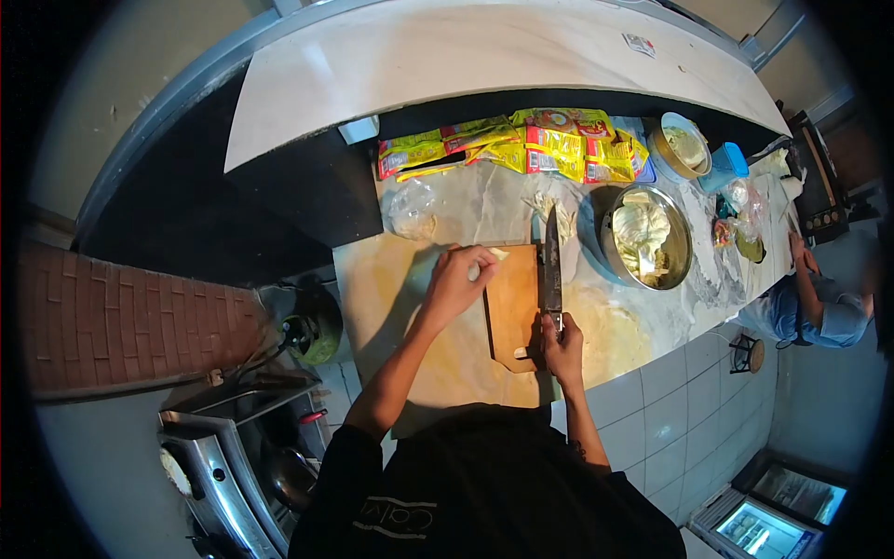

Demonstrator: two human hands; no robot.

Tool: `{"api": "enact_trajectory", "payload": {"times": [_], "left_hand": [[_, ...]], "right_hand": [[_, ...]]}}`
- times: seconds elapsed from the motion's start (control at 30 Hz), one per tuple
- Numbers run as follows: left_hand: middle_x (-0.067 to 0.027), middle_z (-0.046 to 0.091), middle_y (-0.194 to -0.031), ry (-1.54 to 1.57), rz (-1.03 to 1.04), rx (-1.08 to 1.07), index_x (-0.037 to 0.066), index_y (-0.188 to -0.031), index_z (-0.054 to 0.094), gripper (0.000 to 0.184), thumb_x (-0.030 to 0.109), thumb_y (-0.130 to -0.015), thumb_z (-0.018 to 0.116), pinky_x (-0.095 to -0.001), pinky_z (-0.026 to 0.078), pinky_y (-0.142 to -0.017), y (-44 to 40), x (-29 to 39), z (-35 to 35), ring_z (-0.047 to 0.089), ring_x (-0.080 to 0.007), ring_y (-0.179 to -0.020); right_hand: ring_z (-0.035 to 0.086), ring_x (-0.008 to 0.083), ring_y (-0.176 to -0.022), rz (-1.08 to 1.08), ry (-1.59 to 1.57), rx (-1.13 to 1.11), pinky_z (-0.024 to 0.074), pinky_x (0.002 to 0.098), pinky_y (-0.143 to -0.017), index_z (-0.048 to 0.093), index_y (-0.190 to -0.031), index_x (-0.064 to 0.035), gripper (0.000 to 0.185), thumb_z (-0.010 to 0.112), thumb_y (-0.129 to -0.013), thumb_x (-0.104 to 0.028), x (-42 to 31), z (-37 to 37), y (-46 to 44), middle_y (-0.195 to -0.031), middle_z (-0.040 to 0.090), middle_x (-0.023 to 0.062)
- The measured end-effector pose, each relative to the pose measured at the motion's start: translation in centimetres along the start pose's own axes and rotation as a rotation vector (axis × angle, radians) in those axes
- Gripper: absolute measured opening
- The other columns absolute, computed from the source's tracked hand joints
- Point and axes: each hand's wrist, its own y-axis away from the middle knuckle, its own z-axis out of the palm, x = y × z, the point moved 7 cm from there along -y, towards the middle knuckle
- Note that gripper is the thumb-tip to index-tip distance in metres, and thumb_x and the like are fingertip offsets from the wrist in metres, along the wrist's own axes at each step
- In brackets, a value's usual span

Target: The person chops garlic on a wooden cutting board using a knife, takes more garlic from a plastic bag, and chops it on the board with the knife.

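Observation:
My right hand (562,352) is wrapped round the handle of a large knife (553,265), whose dark blade points away from me along the right edge of the wooden cutting board (514,312). At the board's upper left corner, my left hand (458,282) has its fingers curled round a small pale piece of cabbage (498,253), mostly hidden by the fingers. Beyond the knife tip lie some cabbage scraps (559,219). To the right of the board stands a metal bowl (685,244) holding cabbage leaves (641,226).
Yellow and red packets (554,149) line the counter's back, below a raised white shelf (484,56). A clear plastic bag (411,210) lies at left. Another bowl (669,156) and a blue container (724,168) stand back right. A person (810,303) is at the far right.

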Motion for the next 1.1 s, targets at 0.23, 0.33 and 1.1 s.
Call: {"api": "enact_trajectory", "payload": {"times": [0.23,0.33,1.1], "left_hand": [[-0.0161,0.071,-0.083,-0.072,-0.323,-0.09,0.002,-0.091,0.07,0.016,0.016,-0.085,0.073,-0.0378,0.055,-0.068,3.4,-0.9,5.7,0.072,-0.0303,-0.079],[-0.0166,0.069,-0.089,-0.108,-0.248,-0.044,0.001,-0.094,0.07,0.015,0.012,-0.084,0.073,-0.0387,0.055,-0.069,4.2,0.9,4.7,0.071,-0.032,-0.081],[-0.0157,0.066,-0.096,0.073,-0.124,-0.062,-0.001,-0.1,0.071,0.02,-0.006,-0.082,0.063,-0.0427,0.051,-0.076,6.9,0.1,4.3,0.065,-0.0361,-0.088]], "right_hand": [[0.05,0.0121,-0.048,-0.095,0.187,-0.079,0.0352,0.0303,-0.044,0.047,-0.089,-0.0017,0.018,0.053,-0.101,-0.014,-3.9,0.5,2.7,-0.055,0.049,0.0036],[0.053,0.0192,-0.047,-0.07,0.243,-0.098,0.0372,0.0341,-0.045,0.047,-0.092,-0.0011,0.016,0.054,-0.1,-0.013,-3.5,0.3,4.5,-0.055,0.052,0.0101],[0.055,0.0427,-0.048,-0.038,0.544,-0.074,0.0374,0.0489,-0.045,0.041,-0.09,0.0011,0.02,0.051,-0.101,-0.012,-4.7,-0.3,7.1,-0.055,0.053,0.0216]]}}
